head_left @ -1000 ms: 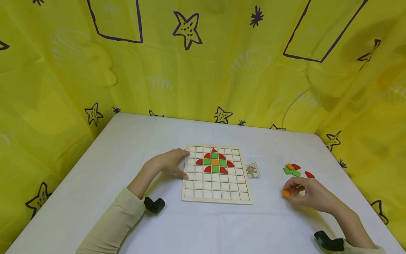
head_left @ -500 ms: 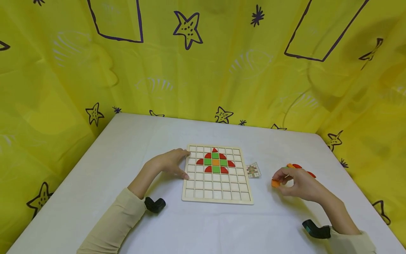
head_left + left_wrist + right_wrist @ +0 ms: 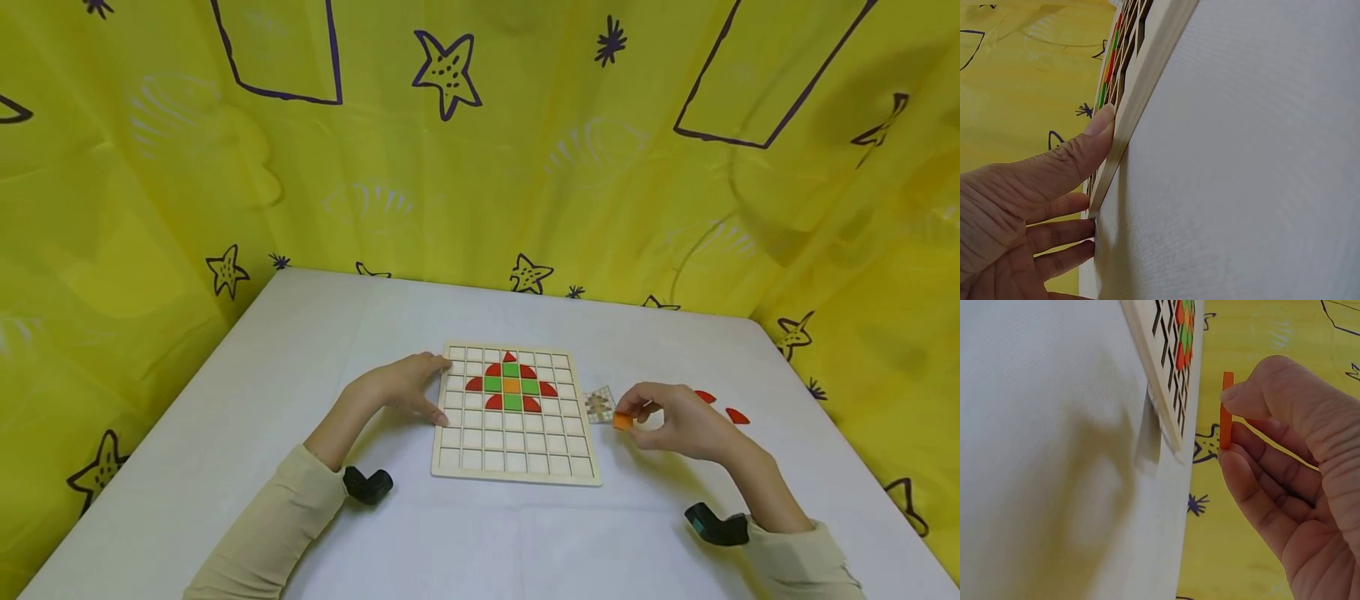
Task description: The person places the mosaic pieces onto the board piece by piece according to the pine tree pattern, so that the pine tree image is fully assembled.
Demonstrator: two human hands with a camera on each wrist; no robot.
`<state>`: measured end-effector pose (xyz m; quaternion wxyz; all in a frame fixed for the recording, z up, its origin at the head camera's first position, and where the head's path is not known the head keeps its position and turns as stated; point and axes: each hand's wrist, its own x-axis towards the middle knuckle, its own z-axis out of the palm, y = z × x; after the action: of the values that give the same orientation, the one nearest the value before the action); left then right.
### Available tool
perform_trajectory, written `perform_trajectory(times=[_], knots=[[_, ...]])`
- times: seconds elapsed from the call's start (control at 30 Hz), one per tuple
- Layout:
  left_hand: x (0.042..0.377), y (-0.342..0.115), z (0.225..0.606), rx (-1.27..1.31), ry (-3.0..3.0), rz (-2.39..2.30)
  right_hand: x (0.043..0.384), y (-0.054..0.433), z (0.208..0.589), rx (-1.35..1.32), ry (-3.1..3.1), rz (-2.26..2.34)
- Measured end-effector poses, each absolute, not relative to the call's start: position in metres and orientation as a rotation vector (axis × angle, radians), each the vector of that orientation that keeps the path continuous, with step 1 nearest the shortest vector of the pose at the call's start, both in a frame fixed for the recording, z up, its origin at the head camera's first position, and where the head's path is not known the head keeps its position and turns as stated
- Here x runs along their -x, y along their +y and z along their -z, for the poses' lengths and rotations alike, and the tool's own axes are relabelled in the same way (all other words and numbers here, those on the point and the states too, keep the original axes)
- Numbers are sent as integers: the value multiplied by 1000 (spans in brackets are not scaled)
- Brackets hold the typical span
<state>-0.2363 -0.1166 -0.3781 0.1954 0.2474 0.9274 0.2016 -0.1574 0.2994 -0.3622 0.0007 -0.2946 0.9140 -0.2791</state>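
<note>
A pale wooden grid board (image 3: 517,468) lies flat, with red, green and orange tiles filling several of its cells around an orange centre tile (image 3: 512,385). At its left edge rests my left hand (image 3: 401,387), thumb and fingers spread apart; in the left wrist view the thumb (image 3: 1099,122) touches the rim while other fingertips meet the side. To the right of the board, my right hand (image 3: 675,421) pinches an orange square tile (image 3: 1227,412) between thumb and fingers, held above the tabletop. A small pattern card (image 3: 598,405) lies between the board and this hand.
Two red curved tiles (image 3: 738,416) show on the white tabletop (image 3: 450,542) beyond the right hand, which hides other loose pieces there. A yellow patterned curtain (image 3: 480,167) surrounds the table's back and sides. Black wrist cameras (image 3: 367,485) sit at both cuffs.
My right hand has carried the orange tile leftward and slightly away from me, from the loose pieces to beside the pattern card. The left hand and board have stayed in place.
</note>
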Motion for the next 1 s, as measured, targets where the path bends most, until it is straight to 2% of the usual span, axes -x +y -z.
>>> perform_trajectory(times=[1.0], knots=[[236,-115,379,-687,2611,-569,181,231,362,990,2733,944]])
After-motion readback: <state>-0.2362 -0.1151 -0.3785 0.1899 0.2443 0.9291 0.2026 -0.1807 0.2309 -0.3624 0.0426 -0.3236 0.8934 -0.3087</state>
